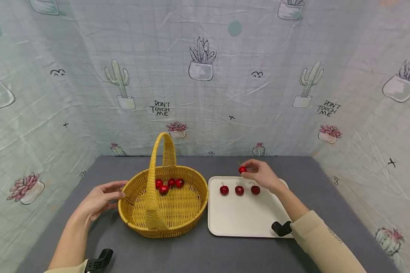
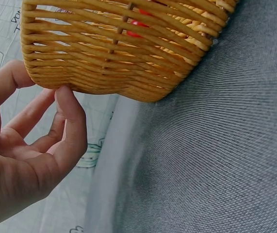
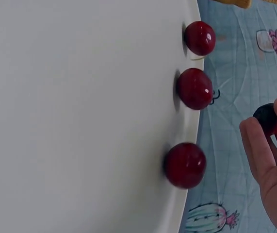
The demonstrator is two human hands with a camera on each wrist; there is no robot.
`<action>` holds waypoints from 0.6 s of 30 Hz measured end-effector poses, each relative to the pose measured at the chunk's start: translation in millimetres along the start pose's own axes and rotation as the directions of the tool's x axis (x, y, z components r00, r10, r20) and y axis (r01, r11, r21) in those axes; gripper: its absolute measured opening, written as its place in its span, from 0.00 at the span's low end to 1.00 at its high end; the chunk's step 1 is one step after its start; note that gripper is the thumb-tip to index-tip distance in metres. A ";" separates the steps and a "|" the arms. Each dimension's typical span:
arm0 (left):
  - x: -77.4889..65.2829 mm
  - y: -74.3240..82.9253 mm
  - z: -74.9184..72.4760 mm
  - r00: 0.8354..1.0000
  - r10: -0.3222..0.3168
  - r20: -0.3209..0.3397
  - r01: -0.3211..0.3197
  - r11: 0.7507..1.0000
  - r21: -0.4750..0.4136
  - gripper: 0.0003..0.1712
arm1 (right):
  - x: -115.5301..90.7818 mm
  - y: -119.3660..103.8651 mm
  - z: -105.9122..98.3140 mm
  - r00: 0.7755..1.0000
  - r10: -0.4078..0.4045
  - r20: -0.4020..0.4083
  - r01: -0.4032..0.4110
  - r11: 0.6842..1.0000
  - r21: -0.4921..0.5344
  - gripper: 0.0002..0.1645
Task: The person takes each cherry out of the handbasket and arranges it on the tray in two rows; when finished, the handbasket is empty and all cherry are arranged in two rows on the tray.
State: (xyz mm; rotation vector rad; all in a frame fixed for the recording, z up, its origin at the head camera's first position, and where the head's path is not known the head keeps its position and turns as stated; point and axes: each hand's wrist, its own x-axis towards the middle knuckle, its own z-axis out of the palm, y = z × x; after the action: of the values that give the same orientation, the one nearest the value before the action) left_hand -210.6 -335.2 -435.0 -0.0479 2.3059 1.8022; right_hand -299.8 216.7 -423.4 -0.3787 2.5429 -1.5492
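A yellow wicker basket (image 1: 188, 227) with a tall arched handle holds several red cherries (image 1: 163, 190). My left hand (image 1: 100, 197) is at its left side, thumb and fingertips touching the outer wall near the rim, as the left wrist view (image 2: 36, 141) shows too. Above the far edge of a white tray (image 1: 239, 223), my right hand (image 1: 261, 173) pinches a cherry (image 1: 242, 170) between thumb and fingers, its stem pointing up. Three stemmed cherries (image 1: 239, 190) sit in a row along the tray's far side; in the right wrist view these cherries (image 3: 194, 89) look glossy dark red.
Basket and tray stand side by side on a grey cloth-covered table (image 1: 177, 258). Behind and along both sides hangs a pale curtain (image 1: 225, 125) printed with potted cacti. A black wrist device (image 1: 281, 228) overlaps the tray's lower right corner.
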 end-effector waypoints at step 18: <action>2.5 -0.9 0.2 1.000 -0.012 0.008 0.012 1.000 0.024 0.40 | -17.6 16.9 -26.6 0.993 0.075 -0.089 -0.073 0.997 0.027 0.23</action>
State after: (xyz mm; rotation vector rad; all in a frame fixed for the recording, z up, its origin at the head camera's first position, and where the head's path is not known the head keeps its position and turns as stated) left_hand -212.9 -335.0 -436.4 -0.0503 2.3166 1.7659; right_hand -291.9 251.7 -426.3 -0.2136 2.5707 -1.6027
